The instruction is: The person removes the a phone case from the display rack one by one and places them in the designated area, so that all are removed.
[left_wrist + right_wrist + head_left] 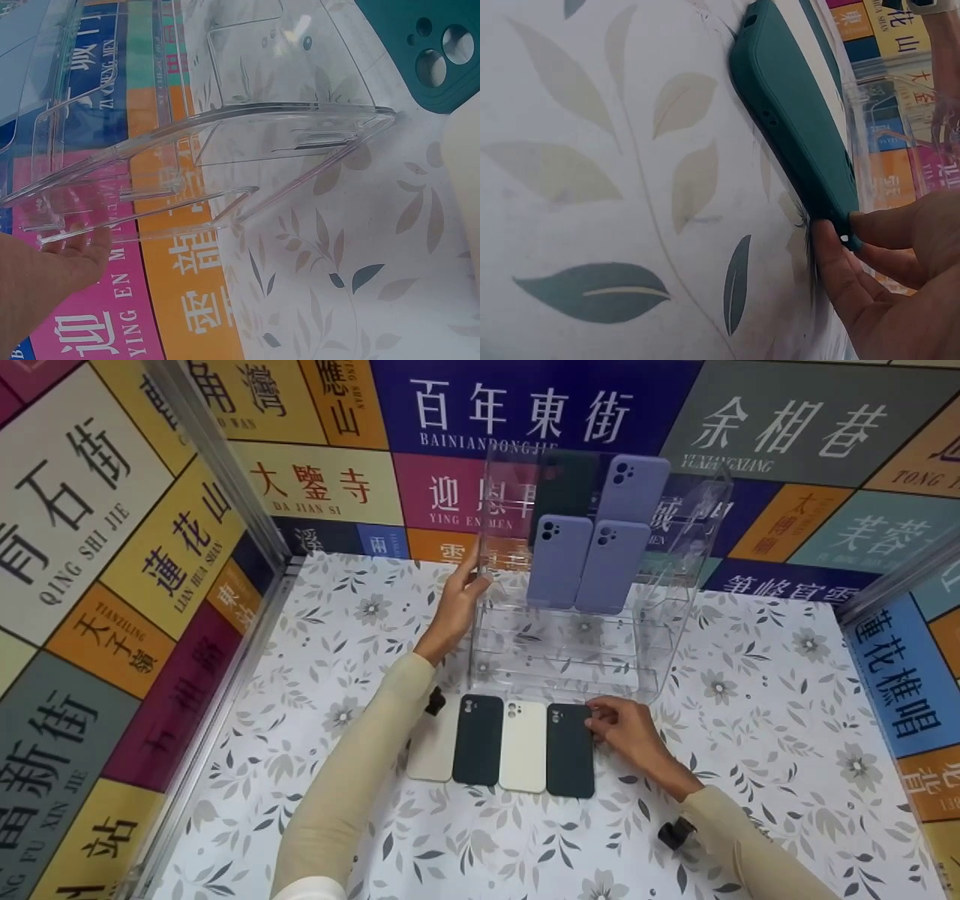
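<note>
Four phone cases lie side by side on the table. Under the fingers of my right hand [626,727] is the top right corner of the rightmost dark green phone case [570,757]; in the right wrist view thumb and fingers pinch that corner [847,229]. To its left come a cream case [523,754], another dark green case [478,746] and a beige case [431,754], partly hidden by the left sleeve. My left hand [454,604] grips the left side edge of a clear acrylic display rack [555,664]. Several lilac cases [562,559] and a dark green one [564,491] stand in it.
The table [765,750] wears a white leaf-and-flower cover. Walls with colourful street-name panels [525,405] rise behind and at both sides. A metal frame post [225,457] stands at the left corner.
</note>
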Available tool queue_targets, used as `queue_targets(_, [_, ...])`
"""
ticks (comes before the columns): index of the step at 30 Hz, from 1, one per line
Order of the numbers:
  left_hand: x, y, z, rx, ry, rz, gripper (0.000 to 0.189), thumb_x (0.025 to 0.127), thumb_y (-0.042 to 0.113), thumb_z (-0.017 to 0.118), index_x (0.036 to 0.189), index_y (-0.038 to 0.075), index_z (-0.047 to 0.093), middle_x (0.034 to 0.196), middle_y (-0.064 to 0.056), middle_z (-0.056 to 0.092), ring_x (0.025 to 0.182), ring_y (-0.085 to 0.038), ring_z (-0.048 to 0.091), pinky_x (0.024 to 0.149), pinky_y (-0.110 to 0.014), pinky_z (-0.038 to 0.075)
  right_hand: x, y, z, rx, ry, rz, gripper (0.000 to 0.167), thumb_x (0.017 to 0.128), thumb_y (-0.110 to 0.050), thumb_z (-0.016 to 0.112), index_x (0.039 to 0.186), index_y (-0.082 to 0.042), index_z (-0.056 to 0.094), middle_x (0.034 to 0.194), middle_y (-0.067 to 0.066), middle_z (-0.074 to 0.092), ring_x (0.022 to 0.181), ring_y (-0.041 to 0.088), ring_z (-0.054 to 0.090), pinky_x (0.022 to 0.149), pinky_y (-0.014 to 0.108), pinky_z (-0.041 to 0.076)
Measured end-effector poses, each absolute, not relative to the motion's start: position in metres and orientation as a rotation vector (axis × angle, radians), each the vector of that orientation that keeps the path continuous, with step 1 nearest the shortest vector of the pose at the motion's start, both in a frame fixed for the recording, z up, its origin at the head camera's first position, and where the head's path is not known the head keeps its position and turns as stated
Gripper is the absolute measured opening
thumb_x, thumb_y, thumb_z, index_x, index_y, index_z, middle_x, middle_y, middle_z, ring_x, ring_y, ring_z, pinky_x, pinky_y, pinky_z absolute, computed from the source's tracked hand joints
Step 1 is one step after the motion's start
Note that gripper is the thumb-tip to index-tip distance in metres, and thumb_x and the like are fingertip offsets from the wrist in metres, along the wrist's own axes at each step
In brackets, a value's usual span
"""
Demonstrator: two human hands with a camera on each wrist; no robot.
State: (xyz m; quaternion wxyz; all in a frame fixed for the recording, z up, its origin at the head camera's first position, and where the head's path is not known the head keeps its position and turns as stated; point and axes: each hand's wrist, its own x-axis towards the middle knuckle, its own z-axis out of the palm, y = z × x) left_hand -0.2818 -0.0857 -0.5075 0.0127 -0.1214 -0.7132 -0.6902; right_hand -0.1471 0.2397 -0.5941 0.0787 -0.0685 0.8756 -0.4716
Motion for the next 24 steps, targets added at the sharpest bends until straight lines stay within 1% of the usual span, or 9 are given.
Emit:
queue_targets(2, [-0.282,-0.086,-0.508,-0.386,-2.224,-2.156,0.067,0.117,0.019,0.048,0.178,0.018,0.019,0.182,-0.009,0.025,0.149,-0.029,0.047,0.126,-0.046,0.039,-0.148,0.240,-0.595,-0.221,2.635,-1.410,0.028,0.097,0.008,0.077,0.125,0.010,0.077,0.094,0.018,0.079,0.073,0.026,0.075,0.060,0.023,0.058])
queue_targets(5, [-0.282,-0.086,-0.508,-0.382,-2.219,-2.154,0.067,0.117,0.016,0.048,0.178,0.017,0.020,0.181,-0.011,0.029,0.146,-0.029,0.050,0.125,-0.047,0.040,-0.148,0.241,-0.593,-0.234,2.651,-1.417,0.027,0.098,0.007,0.076,0.125,0.009,0.077,0.094,0.017,0.080,0.070,0.026,0.075,0.060,0.023,0.057])
queue_targets(7, [-0.282,-0.086,-0.508,-0.374,-2.218,-2.153,0.067,0.116,0.014,0.048,0.177,0.017,0.021,0.179,-0.012,0.033,0.141,-0.029,0.053,0.124,-0.047,0.041,-0.149,0.243,-0.590,-0.262,2.684,-1.411,0.026,0.098,0.006,0.077,0.124,0.009,0.078,0.093,0.016,0.080,0.071,0.024,0.075,0.063,0.023,0.057])
queue_targets(10, [-0.282,-0.086,-0.507,-0.367,-2.220,-2.153,0.067,0.116,0.016,0.049,0.177,0.018,0.022,0.179,-0.013,0.033,0.138,-0.030,0.054,0.123,-0.047,0.042,-0.150,0.246,-0.582,-0.306,2.737,-1.399,0.024,0.098,0.004,0.078,0.122,0.007,0.079,0.094,0.014,0.080,0.075,0.021,0.075,0.068,0.022,0.058])
queue_targets(13, [-0.283,-0.085,-0.507,-0.359,-2.222,-2.156,0.068,0.116,0.015,0.049,0.177,0.018,0.020,0.181,-0.010,0.027,0.143,-0.031,0.052,0.123,-0.046,0.042,-0.150,0.252,-0.574,-0.326,2.765,-1.404,0.024,0.099,0.001,0.079,0.123,0.006,0.079,0.096,0.011,0.080,0.078,0.018,0.074,0.072,0.021,0.058])
queue_targets(14, [-0.283,-0.085,-0.507,-0.358,-2.221,-2.158,0.068,0.116,0.014,0.049,0.177,0.017,0.020,0.182,-0.010,0.025,0.144,-0.033,0.051,0.123,-0.046,0.042,-0.150,0.254,-0.571,-0.330,2.767,-1.412,0.024,0.099,0.001,0.079,0.123,0.006,0.079,0.097,0.011,0.080,0.079,0.018,0.074,0.073,0.021,0.059])
queue_targets(17, [-0.284,-0.085,-0.507,-0.345,-2.229,-2.154,0.068,0.116,0.012,0.048,0.178,0.017,0.019,0.184,-0.008,0.020,0.150,-0.035,0.047,0.124,-0.044,0.042,-0.150,0.259,-0.565,-0.331,2.775,-1.432,0.025,0.099,0.000,0.079,0.124,0.005,0.079,0.097,0.010,0.079,0.080,0.017,0.074,0.075,0.020,0.058])
queue_targets(20, [-0.284,-0.085,-0.508,-0.342,-2.235,-2.158,0.069,0.116,0.013,0.047,0.178,0.017,0.018,0.184,-0.009,0.019,0.152,-0.035,0.045,0.124,-0.043,0.042,-0.150,0.263,-0.560,-0.327,2.792,-1.441,0.025,0.099,-0.001,0.080,0.124,0.004,0.079,0.100,0.011,0.079,0.081,0.015,0.074,0.076,0.017,0.058])
queue_targets(24, [-0.283,-0.086,-0.508,-0.345,-2.233,-2.162,0.069,0.116,0.015,0.048,0.178,0.016,0.017,0.184,-0.010,0.019,0.151,-0.034,0.046,0.124,-0.044,0.042,-0.150,0.268,-0.551,-0.310,2.798,-1.465,0.024,0.100,-0.003,0.079,0.124,0.003,0.080,0.102,0.012,0.080,0.085,0.010,0.074,0.077,0.015,0.057])
